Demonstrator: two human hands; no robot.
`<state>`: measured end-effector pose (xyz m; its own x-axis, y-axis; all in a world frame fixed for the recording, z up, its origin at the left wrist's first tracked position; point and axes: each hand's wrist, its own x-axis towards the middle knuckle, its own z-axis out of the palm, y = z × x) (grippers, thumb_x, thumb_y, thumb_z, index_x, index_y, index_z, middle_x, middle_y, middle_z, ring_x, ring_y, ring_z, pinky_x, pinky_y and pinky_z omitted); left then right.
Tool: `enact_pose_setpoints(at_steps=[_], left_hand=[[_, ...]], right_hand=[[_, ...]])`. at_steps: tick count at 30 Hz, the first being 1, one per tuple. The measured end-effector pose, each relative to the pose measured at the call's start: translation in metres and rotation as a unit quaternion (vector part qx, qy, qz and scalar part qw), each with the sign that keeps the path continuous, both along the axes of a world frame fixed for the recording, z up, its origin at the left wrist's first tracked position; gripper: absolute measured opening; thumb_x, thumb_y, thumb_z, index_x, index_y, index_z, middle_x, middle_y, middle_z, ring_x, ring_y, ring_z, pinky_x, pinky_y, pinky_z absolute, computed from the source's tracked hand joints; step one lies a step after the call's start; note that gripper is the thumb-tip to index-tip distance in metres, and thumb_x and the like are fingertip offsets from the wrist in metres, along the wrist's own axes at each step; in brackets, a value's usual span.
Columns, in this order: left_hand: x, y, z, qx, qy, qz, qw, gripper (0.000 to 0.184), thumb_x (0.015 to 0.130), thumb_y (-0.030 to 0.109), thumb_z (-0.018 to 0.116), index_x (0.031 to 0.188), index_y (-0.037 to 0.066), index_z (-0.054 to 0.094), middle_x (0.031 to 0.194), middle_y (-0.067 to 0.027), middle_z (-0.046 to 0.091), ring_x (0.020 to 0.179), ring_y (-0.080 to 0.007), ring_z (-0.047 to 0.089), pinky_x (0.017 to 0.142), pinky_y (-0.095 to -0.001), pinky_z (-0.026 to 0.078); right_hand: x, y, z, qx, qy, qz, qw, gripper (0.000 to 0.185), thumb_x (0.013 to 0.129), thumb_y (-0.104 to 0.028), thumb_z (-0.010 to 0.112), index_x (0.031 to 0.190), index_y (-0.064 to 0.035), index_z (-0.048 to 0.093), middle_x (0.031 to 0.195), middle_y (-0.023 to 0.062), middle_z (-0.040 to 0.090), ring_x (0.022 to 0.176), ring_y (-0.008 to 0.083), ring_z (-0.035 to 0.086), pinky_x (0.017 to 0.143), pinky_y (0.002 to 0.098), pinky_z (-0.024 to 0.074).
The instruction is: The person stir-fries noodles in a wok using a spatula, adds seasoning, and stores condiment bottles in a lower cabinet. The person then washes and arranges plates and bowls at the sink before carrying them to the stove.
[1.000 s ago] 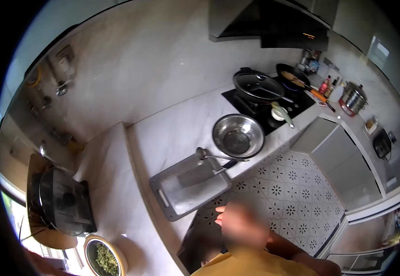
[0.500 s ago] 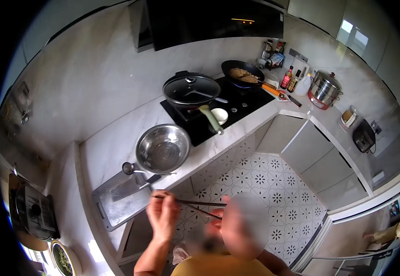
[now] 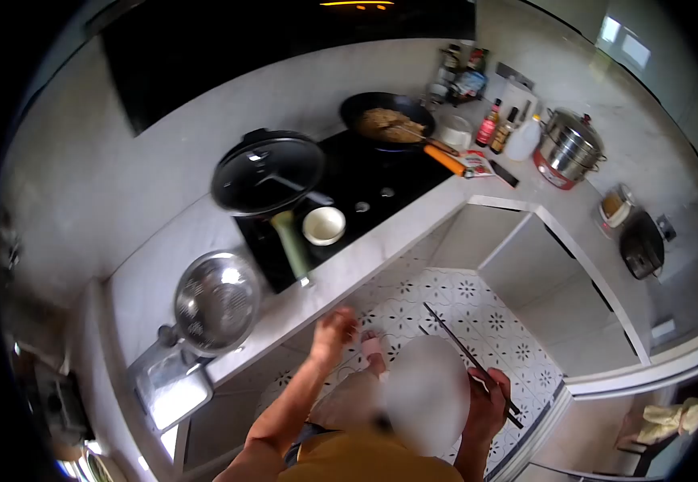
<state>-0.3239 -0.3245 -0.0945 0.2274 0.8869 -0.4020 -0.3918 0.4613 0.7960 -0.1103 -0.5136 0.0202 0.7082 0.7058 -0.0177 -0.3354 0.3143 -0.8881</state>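
Long dark chopsticks (image 3: 463, 345) rest in my right hand (image 3: 489, 403), its fingers closed around them. They point up and left over the tiled floor; a blurred grey patch covers part of one stick. My left hand (image 3: 335, 333) is off the chopsticks, in front of the counter edge, its fingers smeared by motion. Nearest to it on the hob is the green handle (image 3: 291, 245) of a lidded black pan (image 3: 268, 173). Beside that handle stands a small white bowl (image 3: 324, 226). At the back, a black wok (image 3: 357, 120) holds brownish food (image 3: 389, 126) and a utensil.
A steel colander (image 3: 217, 302) sits on the counter at left, near a metal tray (image 3: 174, 394). Bottles (image 3: 500, 132), a steel steamer pot (image 3: 569, 149) and a glass jar (image 3: 615, 205) line the right corner. The wok's orange handle (image 3: 445, 161) reaches toward the counter edge.
My left hand has let go of the chopsticks and moved right and slightly up. The right hand has swung right with them. The view has shifted, so the hob and colander appear farther left.
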Motion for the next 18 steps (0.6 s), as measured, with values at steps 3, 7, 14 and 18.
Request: enact_pose_setpoints(at_steps=[3,7,14,18], left_hand=[[0.021,0.088,-0.035,0.006,-0.025,0.15,0.988,0.027,0.093,0.026,0.056,0.114,0.012,0.046,0.088,-0.0101,0.063,0.071,-0.0183,0.06,0.059,-0.0288,0.045],[0.038,0.171,-0.064,-0.027,-0.093,0.3,0.949,0.058,0.091,0.027,0.061,0.133,0.015,0.021,0.099,-0.0195,0.06,0.085,-0.0307,0.065,0.07,-0.0399,0.055],[0.046,0.223,-0.084,-0.063,-0.061,0.307,0.948,0.052,0.091,0.034,0.06,0.124,0.011,0.028,0.098,-0.0227,0.059,0.082,-0.034,0.066,0.071,-0.0453,0.059],[0.059,0.23,-0.086,-0.054,0.019,0.371,0.927,0.043,0.092,0.021,0.056,0.121,0.012,0.026,0.098,-0.0218,0.059,0.077,-0.0354,0.068,0.071,-0.0469,0.06]], right_hand=[[0.044,0.063,0.013,0.006,-0.032,-0.015,0.999,0.026,0.095,-0.019,0.04,0.107,0.0018,0.048,0.095,0.0257,0.064,0.076,0.0353,0.067,0.07,0.0407,0.0564],[0.102,0.149,0.038,0.003,-0.151,-0.018,0.988,0.03,0.097,-0.024,0.038,0.103,0.0034,0.05,0.085,0.0233,0.066,0.064,0.0324,0.066,0.065,0.039,0.0564],[0.192,0.295,0.055,0.059,-0.209,-0.033,0.976,0.041,0.098,-0.028,0.034,0.098,0.0075,0.055,0.081,0.0177,0.062,0.059,0.031,0.066,0.062,0.0354,0.0589],[0.243,0.404,0.056,0.011,-0.217,0.041,0.975,0.027,0.096,-0.015,0.04,0.097,0.0087,0.053,0.089,0.0229,0.062,0.064,0.0298,0.067,0.067,0.0365,0.0587]])
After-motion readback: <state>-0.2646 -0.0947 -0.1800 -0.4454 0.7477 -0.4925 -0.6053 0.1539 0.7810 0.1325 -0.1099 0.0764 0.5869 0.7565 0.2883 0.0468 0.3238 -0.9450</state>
